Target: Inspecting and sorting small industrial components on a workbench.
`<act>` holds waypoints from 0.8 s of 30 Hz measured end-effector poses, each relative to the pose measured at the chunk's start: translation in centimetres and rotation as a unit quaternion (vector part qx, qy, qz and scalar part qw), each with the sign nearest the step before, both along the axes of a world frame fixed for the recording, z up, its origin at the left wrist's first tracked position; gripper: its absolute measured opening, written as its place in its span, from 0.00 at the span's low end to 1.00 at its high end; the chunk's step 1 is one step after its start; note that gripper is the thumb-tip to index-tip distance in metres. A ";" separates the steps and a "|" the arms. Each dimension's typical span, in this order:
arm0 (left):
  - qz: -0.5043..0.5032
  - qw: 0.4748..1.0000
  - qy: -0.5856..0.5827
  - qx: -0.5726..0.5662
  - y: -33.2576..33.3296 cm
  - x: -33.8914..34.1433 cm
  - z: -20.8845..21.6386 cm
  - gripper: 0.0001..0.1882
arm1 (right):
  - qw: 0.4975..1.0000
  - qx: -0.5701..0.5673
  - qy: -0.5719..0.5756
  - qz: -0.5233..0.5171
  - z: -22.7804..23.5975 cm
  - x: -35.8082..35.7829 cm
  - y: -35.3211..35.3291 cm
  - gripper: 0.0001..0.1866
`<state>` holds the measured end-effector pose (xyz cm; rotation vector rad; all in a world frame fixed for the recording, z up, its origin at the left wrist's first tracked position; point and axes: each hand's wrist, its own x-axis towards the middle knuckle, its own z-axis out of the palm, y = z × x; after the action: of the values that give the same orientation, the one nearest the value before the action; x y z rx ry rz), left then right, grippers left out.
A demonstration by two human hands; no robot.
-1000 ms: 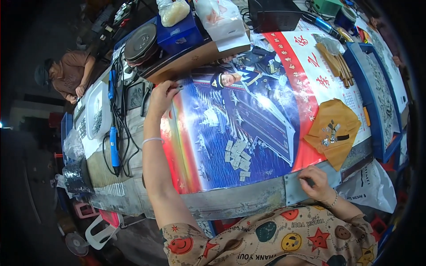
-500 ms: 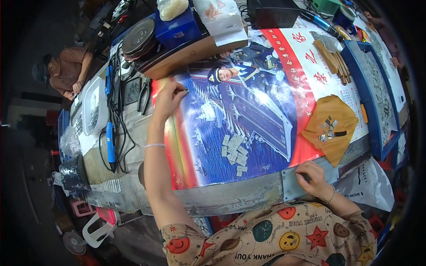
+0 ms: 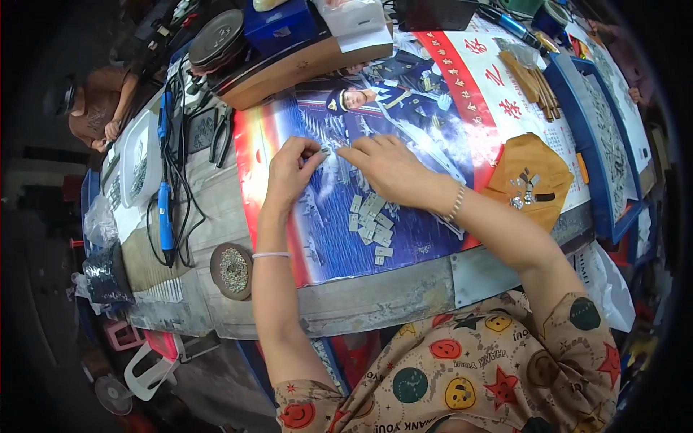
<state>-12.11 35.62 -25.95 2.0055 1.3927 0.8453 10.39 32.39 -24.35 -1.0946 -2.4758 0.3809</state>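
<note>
Over the glossy poster (image 3: pixel 339 252), my left hand (image 3: pixel 291 172) pinches a small greyish piece (image 3: pixel 326 151) between thumb and fingertips. My right hand (image 3: pixel 390 172) comes in from the right, its fingers drawn together and its tips just short of that piece. Whether the right fingers hold anything too small to see, I cannot make out. Below the right hand lies a loose cluster of small pale rectangular pieces (image 3: pixel 369 216) on the poster's blue part. To the right, a mustard cloth (image 3: pixel 512 184) carries several little metallic bits and one black strip.
Left of my forearm stands a brown dish (image 3: pixel 216 268) of small grains. Farther left are blue pen-shaped tools (image 3: pixel 165 216) with cables, pliers (image 3: pixel 222 137) and a white tub (image 3: pixel 133 173). A cardboard box (image 3: pixel 303 68) bounds the back, a blue tray (image 3: pixel 577 79) the right. Another person (image 3: pixel 101 108) sits far left.
My right hand has moved from the table's front edge up and left to the left hand's fingertips. My left hand has shifted slightly right and down on the poster. The brown dish now shows.
</note>
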 end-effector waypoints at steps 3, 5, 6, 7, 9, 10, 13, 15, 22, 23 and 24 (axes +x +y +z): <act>0.016 1.000 -0.006 0.011 -0.4 0.2 -0.1 0.09 | 0.999 0.015 -0.035 -0.004 -0.3 -1.6 1.6 0.26; 0.013 0.999 -0.021 0.021 -0.4 0.2 -0.2 0.09 | 0.998 0.012 -0.061 -0.009 0.0 -2.0 1.9 0.24; 0.015 1.000 -0.018 0.017 -0.4 0.1 -0.2 0.09 | 0.998 0.011 -0.063 -0.006 -0.1 -2.2 1.9 0.24; 0.017 1.000 -0.020 0.016 -0.4 0.1 -0.1 0.09 | 0.998 0.026 -0.064 -0.003 -0.3 -2.3 1.8 0.24; 0.014 1.000 -0.005 0.018 -0.5 0.0 0.0 0.09 | 0.997 0.039 -0.067 0.002 -0.5 -2.6 1.7 0.23; 0.016 1.000 -0.007 0.016 -0.5 -0.1 0.1 0.09 | 0.997 0.040 -0.060 0.001 -0.6 -2.7 1.6 0.23; 0.015 1.000 -0.006 0.012 -0.3 -0.1 0.1 0.09 | 0.999 0.021 -0.041 -0.003 -0.4 -2.7 1.7 0.23; 0.007 1.000 -0.010 0.013 -0.2 -0.2 -0.1 0.10 | 1.000 -0.016 -0.007 -0.009 -0.3 -2.5 1.9 0.23; 0.002 1.000 0.002 0.015 -0.3 -0.2 0.1 0.10 | 0.999 -0.005 -0.037 0.009 0.0 -2.1 1.9 0.21; 0.005 1.000 0.002 0.019 -0.3 -0.2 0.2 0.10 | 1.000 0.003 -0.030 0.006 -0.4 -2.1 2.1 0.21; 0.009 1.000 0.004 0.022 -0.3 -0.2 0.1 0.10 | 1.000 0.010 -0.022 0.004 -0.5 -2.3 2.3 0.21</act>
<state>-12.32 35.33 -25.81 2.0350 1.4091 0.8836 8.07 34.67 -24.82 -1.0965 -2.5172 0.3375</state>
